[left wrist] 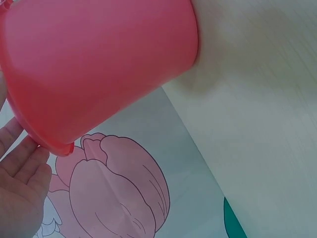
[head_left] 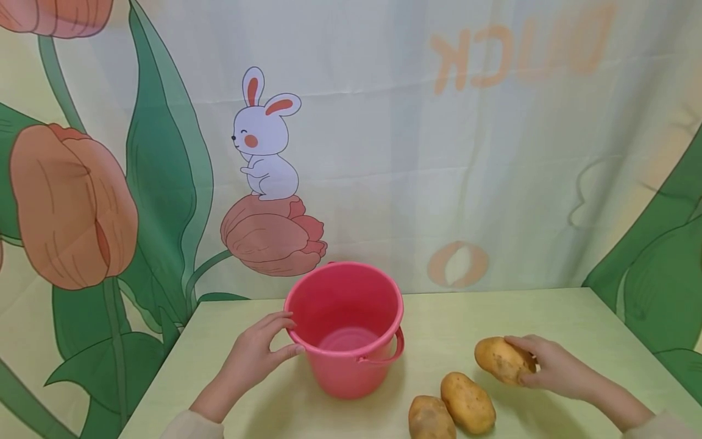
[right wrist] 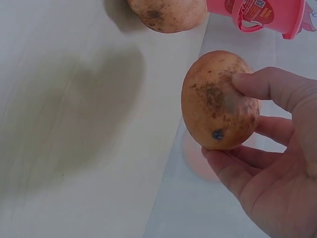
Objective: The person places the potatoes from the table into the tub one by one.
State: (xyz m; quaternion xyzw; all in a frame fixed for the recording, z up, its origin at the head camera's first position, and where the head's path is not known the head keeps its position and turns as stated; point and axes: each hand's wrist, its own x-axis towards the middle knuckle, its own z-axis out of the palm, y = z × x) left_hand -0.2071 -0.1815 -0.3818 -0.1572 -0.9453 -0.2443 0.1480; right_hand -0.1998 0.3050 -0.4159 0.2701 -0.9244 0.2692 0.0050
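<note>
A pink bucket (head_left: pixel 351 372) stands upright on the table, its mouth facing up. My left hand (head_left: pixel 255 350) holds the bucket's left rim, with fingertips over the edge and the thumb against the rim at the front. In the left wrist view, fingers (left wrist: pixel 22 158) meet the rim of the bucket (left wrist: pixel 109 59). On the right, my right hand (head_left: pixel 559 366) grips a potato (head_left: pixel 501 360) above the table. The right wrist view shows that potato (right wrist: pixel 218 101), brown-spotted, between thumb and fingers. Two more potatoes, one (head_left: pixel 468 402) beside another (head_left: pixel 431 419), lie near the bucket.
The pale table (head_left: pixel 548 311) ends at the back against a printed curtain (head_left: pixel 373 152) with tulips and a rabbit. The bucket's handle (head_left: pixel 397 347) hangs down on its right side.
</note>
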